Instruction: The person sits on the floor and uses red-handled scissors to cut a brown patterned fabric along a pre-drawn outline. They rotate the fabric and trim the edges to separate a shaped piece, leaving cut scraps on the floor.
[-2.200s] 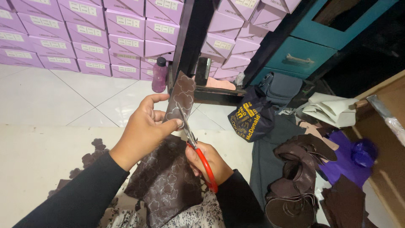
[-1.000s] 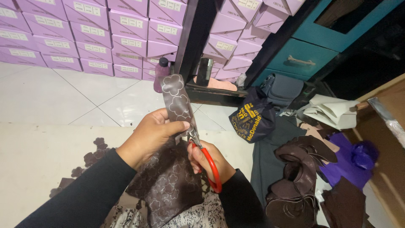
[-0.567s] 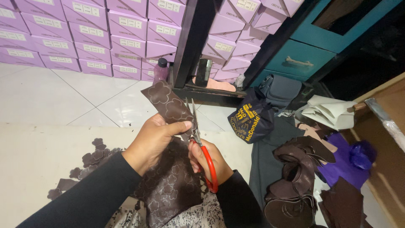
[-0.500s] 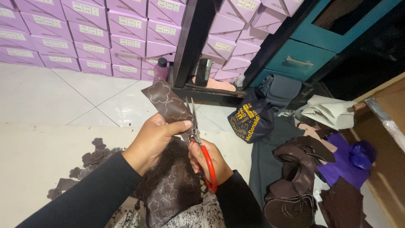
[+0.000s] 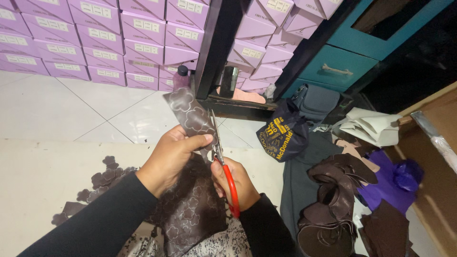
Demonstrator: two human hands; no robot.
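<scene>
Since two seconds back: brown patterned strip swung from near upright to leaning up and left, its top end now wider and flatter toward the camera; scissors barely shifted; hands about where they were. Left hand closed around the strip, thumb pressed across its front near the lower edge, other fingers curled behind and out of sight. Right hand wrapped through the red handles, mostly hidden behind the handle loop and the left hand, knuckles only showing; grip shut on the scissors. Blades parted slightly, pointing up along the strip's right edge, tips just beside or touching the material; exact contact hard to make out. Strip rising from between the two hands, above and left of the right hand, directly above the left thumb. Lower down, a larger sheet of the same flower-embossed brown material draped over the lap, its bottom cut off by the frame edge; whether joined to the strip hidden by the hands. Small brown flower-shaped cutouts scattered on the pale mat to the left. Stacked lilac boxes along the far wall, tops cropped. Dark bag with yellow print on the floor to the right, dark brown pieces and purple fabric beyond, partly overlapping and hard to separate.
</scene>
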